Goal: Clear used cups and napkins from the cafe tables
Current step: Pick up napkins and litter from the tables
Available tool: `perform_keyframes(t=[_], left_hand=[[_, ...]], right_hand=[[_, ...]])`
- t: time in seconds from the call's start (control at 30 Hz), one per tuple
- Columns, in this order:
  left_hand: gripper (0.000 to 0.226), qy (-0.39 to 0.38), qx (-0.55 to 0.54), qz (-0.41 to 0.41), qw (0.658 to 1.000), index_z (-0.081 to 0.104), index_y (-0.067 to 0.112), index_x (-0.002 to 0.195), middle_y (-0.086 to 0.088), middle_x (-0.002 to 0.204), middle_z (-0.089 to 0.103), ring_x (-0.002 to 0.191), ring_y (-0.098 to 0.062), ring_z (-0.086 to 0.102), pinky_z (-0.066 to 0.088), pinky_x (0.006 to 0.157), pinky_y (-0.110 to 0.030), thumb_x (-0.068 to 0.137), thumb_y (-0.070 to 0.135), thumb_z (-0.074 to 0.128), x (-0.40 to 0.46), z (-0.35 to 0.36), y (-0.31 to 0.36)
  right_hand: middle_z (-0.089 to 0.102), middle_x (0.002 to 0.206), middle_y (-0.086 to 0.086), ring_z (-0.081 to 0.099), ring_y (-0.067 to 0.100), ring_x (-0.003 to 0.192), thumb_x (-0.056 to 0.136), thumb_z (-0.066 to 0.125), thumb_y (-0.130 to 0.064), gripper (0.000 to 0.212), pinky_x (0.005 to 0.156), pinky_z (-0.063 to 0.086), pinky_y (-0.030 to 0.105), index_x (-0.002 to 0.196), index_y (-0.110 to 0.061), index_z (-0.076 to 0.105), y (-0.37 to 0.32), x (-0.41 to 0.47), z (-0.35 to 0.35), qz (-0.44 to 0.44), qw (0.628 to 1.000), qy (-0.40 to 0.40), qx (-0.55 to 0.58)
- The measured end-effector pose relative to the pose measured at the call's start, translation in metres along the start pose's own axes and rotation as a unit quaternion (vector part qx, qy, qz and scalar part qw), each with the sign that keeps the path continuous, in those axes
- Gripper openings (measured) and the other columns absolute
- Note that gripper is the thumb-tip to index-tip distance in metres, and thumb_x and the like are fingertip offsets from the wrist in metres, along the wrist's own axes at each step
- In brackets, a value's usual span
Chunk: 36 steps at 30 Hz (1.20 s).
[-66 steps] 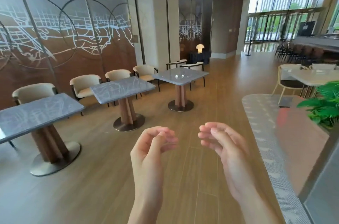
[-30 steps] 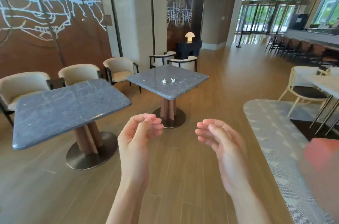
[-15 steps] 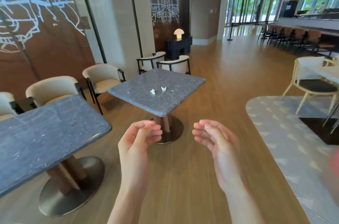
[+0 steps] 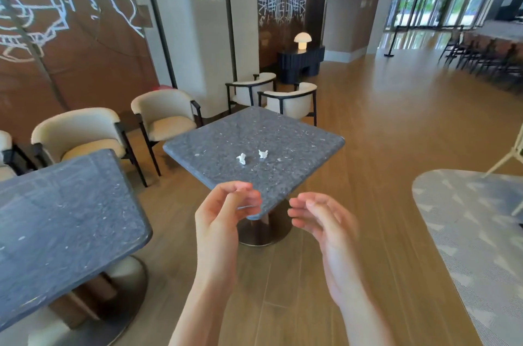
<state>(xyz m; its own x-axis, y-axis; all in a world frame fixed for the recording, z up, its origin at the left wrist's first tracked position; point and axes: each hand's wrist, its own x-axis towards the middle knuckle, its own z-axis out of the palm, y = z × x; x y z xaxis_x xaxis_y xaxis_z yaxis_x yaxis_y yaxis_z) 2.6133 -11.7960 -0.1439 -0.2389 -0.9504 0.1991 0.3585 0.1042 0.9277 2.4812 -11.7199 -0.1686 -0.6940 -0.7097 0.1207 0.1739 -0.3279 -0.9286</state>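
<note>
Two small crumpled white napkin scraps, one on the left (image 4: pixel 241 158) and one on the right (image 4: pixel 263 153), lie near the middle of a square grey stone table (image 4: pixel 297 164) straight ahead. My left hand (image 4: pixel 223 218) and my right hand (image 4: pixel 325 226) hover side by side in front of the table's near corner, fingers loosely curled and holding nothing. Both hands are short of the scraps. No cup shows on this table.
A second grey table (image 4: pixel 62 221) stands close at the left. Cream armchairs (image 4: pixel 167 116) line the wall and the far side of the table. A patterned rug (image 4: pixel 475 232) lies at the right on the wooden floor. A dark console with a lamp (image 4: pixel 302 40) stands beyond.
I have walked forward past two tables; the table with the napkin scraps has come much nearer. My hands keep the same loosely curled pose in front of me.
</note>
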Motion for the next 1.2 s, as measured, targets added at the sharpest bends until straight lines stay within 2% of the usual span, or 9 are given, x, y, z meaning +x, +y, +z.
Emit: perform_keyframes(t=[0.13, 0.23, 0.3, 0.43, 0.67, 0.87, 1.0, 1.07, 1.2], left_hand=[[0.014, 0.003, 0.007, -0.024, 1.000, 0.076, 0.022, 0.079, -0.011, 0.081, 0.075, 0.081, -0.022, 0.071, 0.056, 0.078, -0.033, 0.084, 0.022, 0.063, 0.081, 0.015, -0.051], [0.026, -0.004, 0.000, -0.025, 1.000, 0.077, 0.022, 0.077, -0.009, 0.079, 0.075, 0.079, -0.019, 0.072, 0.055, 0.079, -0.034, 0.093, 0.010, 0.060, 0.162, 0.031, -0.081], [0.035, -0.008, -0.002, -0.030, 1.000, 0.077, 0.022, 0.076, -0.008, 0.080, 0.075, 0.077, -0.019, 0.071, 0.056, 0.077, -0.032, 0.097, 0.004, 0.055, 0.217, 0.043, -0.094], [0.031, -0.018, -0.028, -0.027, 0.999, 0.076, 0.021, 0.078, -0.009, 0.081, 0.074, 0.079, -0.020, 0.071, 0.059, 0.073, -0.026, 0.095, 0.006, 0.055, 0.320, 0.055, -0.106], [0.026, 0.034, 0.004, -0.079, 0.996, 0.071, 0.008, 0.084, -0.007, 0.076, 0.073, 0.079, -0.024, 0.069, 0.058, 0.076, -0.034, 0.097, -0.002, 0.051, 0.434, 0.054, -0.152], [0.022, 0.107, 0.036, -0.122, 0.986, 0.070, 0.007, 0.085, -0.003, 0.072, 0.073, 0.068, -0.015, 0.068, 0.058, 0.065, -0.023, 0.098, -0.001, 0.053, 0.514, 0.043, -0.220], [0.022, 0.158, 0.088, -0.178, 0.967, 0.072, 0.011, 0.084, -0.002, 0.078, 0.073, 0.070, -0.016, 0.069, 0.058, 0.071, -0.029, 0.098, 0.002, 0.057, 0.562, 0.035, -0.286], [0.018, 0.179, 0.115, -0.202, 0.956, 0.072, 0.010, 0.089, -0.007, 0.086, 0.072, 0.072, -0.019, 0.069, 0.057, 0.077, -0.038, 0.098, 0.003, 0.058, 0.593, 0.035, -0.320], [0.012, 0.202, 0.169, -0.280, 0.923, 0.070, 0.008, 0.097, -0.013, 0.097, 0.069, 0.073, -0.024, 0.071, 0.058, 0.078, -0.041, 0.098, 0.005, 0.059, 0.647, 0.039, -0.387]], right_hand=[[0.078, 0.092, 0.015, 0.074, 0.027, 0.086, 0.092, 0.067, -0.008, 0.009, 0.072, 0.059, 0.026, 0.090, -0.006, 0.075, 0.038, 0.086, 0.003, 0.019, 1.000, 0.016, -0.016], [0.078, 0.090, 0.013, 0.073, 0.025, 0.083, 0.097, 0.058, 0.000, 0.018, 0.074, 0.060, 0.027, 0.091, -0.005, 0.074, 0.054, 0.166, 0.017, 0.014, 0.999, 0.019, -0.041], [0.078, 0.088, 0.011, 0.073, 0.021, 0.080, 0.097, 0.058, 0.001, 0.018, 0.074, 0.059, 0.027, 0.090, -0.005, 0.074, 0.055, 0.221, 0.029, 0.009, 0.998, 0.025, -0.063], [0.078, 0.090, 0.011, 0.074, 0.022, 0.082, 0.097, 0.058, 0.000, 0.018, 0.074, 0.060, 0.027, 0.090, -0.007, 0.074, 0.059, 0.321, 0.059, -0.008, 0.997, 0.025, -0.073], [0.078, 0.083, 0.006, 0.071, 0.023, 0.081, 0.098, 0.057, 0.001, 0.020, 0.076, 0.058, 0.031, 0.090, -0.007, 0.072, 0.108, 0.432, 0.098, 0.049, 0.994, 0.008, -0.092], [0.078, 0.092, 0.007, 0.072, 0.020, 0.083, 0.097, 0.061, -0.002, 0.013, 0.075, 0.061, 0.031, 0.096, -0.006, 0.074, 0.173, 0.534, 0.109, 0.096, 0.987, -0.009, -0.131], [0.077, 0.092, 0.004, 0.070, 0.016, 0.082, 0.096, 0.064, -0.003, 0.013, 0.075, 0.060, 0.033, 0.097, -0.011, 0.074, 0.244, 0.609, 0.104, 0.166, 0.968, -0.033, -0.184], [0.075, 0.101, 0.011, 0.068, 0.018, 0.085, 0.096, 0.064, -0.003, 0.014, 0.074, 0.059, 0.032, 0.099, -0.013, 0.072, 0.285, 0.653, 0.101, 0.205, 0.954, -0.064, -0.208], [0.072, 0.110, 0.016, 0.065, 0.019, 0.080, 0.095, 0.064, -0.004, 0.017, 0.071, 0.056, 0.034, 0.099, -0.020, 0.069, 0.360, 0.720, 0.090, 0.283, 0.907, -0.121, -0.287]])
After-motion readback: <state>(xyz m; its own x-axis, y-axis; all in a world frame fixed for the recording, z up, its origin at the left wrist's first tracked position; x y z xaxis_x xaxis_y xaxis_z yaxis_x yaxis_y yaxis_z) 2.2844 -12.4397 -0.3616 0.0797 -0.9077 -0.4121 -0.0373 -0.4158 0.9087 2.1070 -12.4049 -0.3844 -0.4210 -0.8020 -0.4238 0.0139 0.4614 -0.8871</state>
